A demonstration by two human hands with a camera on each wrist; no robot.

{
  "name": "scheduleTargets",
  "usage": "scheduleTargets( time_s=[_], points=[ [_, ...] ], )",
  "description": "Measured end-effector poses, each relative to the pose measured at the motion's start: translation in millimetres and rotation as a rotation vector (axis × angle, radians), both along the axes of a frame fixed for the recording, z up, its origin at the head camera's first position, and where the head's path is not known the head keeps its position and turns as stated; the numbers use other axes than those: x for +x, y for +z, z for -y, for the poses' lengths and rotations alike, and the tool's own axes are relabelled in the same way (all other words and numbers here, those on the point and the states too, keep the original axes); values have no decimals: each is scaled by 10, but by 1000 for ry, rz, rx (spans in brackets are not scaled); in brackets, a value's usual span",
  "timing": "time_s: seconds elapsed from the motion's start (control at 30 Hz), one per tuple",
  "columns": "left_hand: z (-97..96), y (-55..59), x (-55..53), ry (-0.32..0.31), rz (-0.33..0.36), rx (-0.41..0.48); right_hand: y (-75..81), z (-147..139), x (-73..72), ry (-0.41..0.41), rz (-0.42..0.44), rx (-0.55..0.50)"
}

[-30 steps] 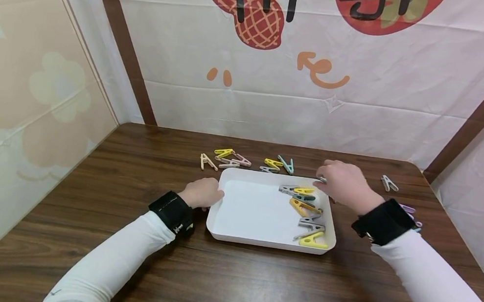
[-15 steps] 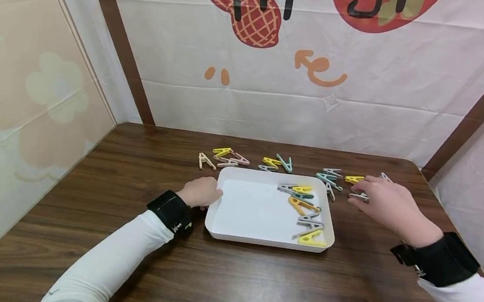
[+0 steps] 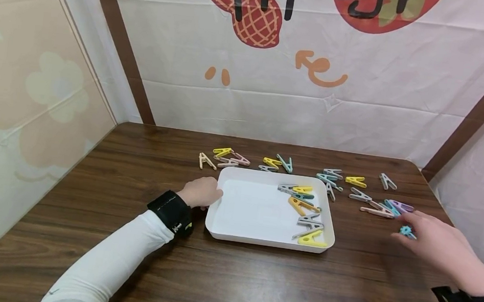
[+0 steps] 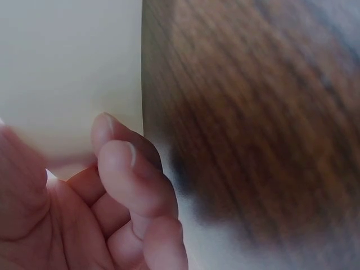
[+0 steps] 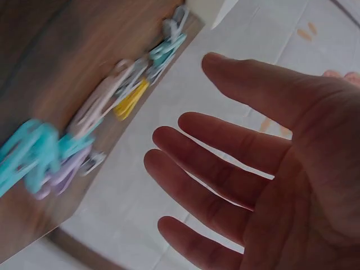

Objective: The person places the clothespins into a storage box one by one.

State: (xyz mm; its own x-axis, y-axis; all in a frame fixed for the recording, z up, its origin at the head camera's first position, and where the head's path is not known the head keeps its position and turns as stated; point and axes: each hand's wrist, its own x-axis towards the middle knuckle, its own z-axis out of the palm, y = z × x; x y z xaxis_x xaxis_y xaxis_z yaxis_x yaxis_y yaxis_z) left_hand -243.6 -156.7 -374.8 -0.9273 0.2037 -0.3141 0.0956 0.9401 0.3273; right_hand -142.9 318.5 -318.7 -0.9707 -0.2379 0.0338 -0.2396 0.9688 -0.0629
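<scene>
Two hands at work over a brown wood-look surface (image 3: 255, 280), and only one of them has hold of anything. The left hand (image 3: 201, 192) has its fingers curled on the left edge of a white tray (image 3: 253, 209), basically pinching the rim. The right hand (image 3: 440, 241) is over by the surface's right edge, thumb and fingers spread apart, nothing in its grip. Closest thing to it is a teal clip (image 3: 406, 231), which sits right off the fingertips; the right wrist view shows it clear of the fingers, though the clips are kinda blurry there. A purple clip (image 3: 403, 206) and a pale pink clip (image 3: 377, 212) lie just past it, toward the surface's back edge. A yellow clip (image 3: 356, 181) and a grey clip (image 3: 388, 181) are nearer the back right corner. More clips (image 3: 312, 239) are bunched along the tray's right edge.
</scene>
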Motion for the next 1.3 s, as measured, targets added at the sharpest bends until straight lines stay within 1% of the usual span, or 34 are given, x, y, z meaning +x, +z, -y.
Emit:
scheduleTargets(
  time_s=[0.13,0.23,0.37,0.43,0.5,0.67,0.93,1.17,1.3],
  points=[
    [-5,6,-10,7,7,7,-105,-223,64,-54,56,-4],
    [-8,9,-10,13,13,5,-183,-359,86,-99,85,20],
    [-5,12,-2,19,10,-5,-255,-472,74,-186,154,80],
    [-3,14,4,18,7,-7,-278,-500,61,-214,195,102],
    [-5,17,10,15,4,-10,-302,-515,49,-223,209,100],
    [-15,25,26,18,0,-13,-370,-528,-2,-202,189,61],
    [-30,24,33,27,7,-12,-426,-521,-134,-172,233,0],
    [-16,4,22,19,-5,-10,-463,-524,-186,-116,187,-32],
    [-19,15,22,22,3,-3,-471,-509,-203,-114,184,-17]
  ],
)
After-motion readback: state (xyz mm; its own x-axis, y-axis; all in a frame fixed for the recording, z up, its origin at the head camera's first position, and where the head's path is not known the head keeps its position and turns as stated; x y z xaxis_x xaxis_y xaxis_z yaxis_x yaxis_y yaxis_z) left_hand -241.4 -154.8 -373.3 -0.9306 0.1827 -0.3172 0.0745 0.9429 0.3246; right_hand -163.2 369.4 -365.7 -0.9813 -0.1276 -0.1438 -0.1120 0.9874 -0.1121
